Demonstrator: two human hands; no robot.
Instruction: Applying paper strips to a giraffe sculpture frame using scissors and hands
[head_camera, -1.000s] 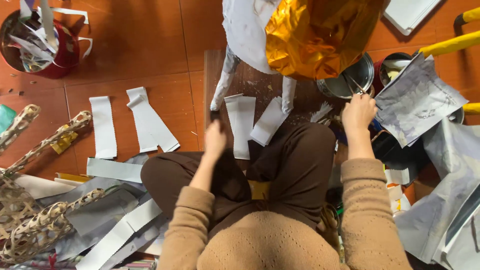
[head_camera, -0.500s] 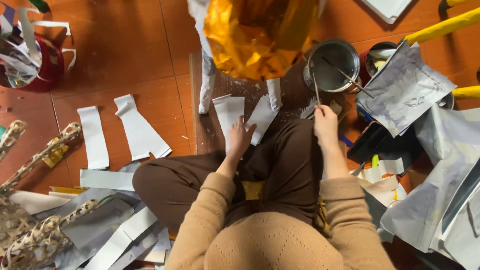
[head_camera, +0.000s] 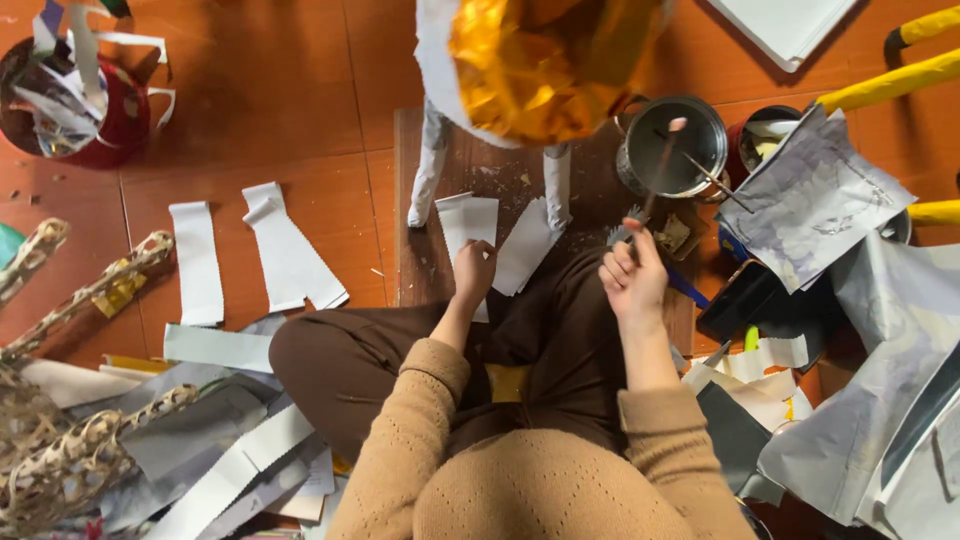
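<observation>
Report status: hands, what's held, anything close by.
Right hand grips brush near metal pot. Left hand on paper strip. Gold figure overhead.

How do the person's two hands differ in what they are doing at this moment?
The left hand reaches down onto a white paper strip lying on the wooden board, while the right hand is raised off the board. The left hand holds no tool; the right hand grips a thin brush handle angled up toward the metal pot. Both are bare and come out of tan knitted sleeves.
</observation>
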